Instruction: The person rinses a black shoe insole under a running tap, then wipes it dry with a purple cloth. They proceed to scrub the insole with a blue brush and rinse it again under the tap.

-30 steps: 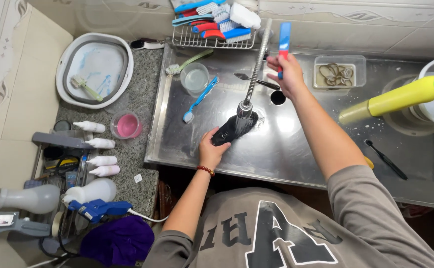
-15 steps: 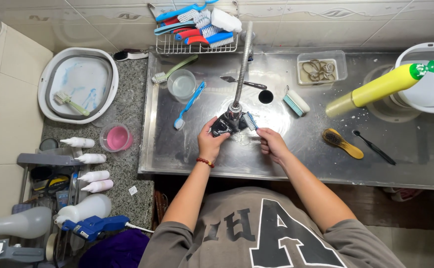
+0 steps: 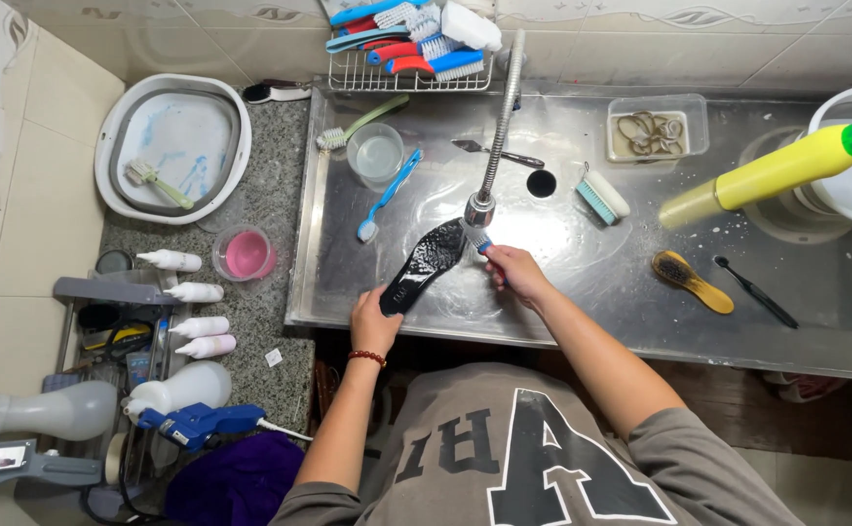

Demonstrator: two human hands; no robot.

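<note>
The black insole (image 3: 424,265) lies slanted over the steel sink tray (image 3: 582,321), near its front edge and left of middle. Its long axis runs from the heel, low and left, up to the toe, which sits right under the spray head of the hose tap (image 3: 496,127). The left hand (image 3: 375,323) has the heel end, grip closed around it from below, forearm coming straight up from the front edge. The right hand (image 3: 515,273) is at the toe end, fist wrapped round a small blue brush (image 3: 479,241) whose bristles meet the toe just beside the spray head; that forearm slants in from the right. So the brush hand is nearer the toe, and the insole stretches away from it down-left toward the holding hand. Further off, a cup (image 3: 377,154) and blue toothbrush (image 3: 387,195) lie toward the back left corner.
</note>
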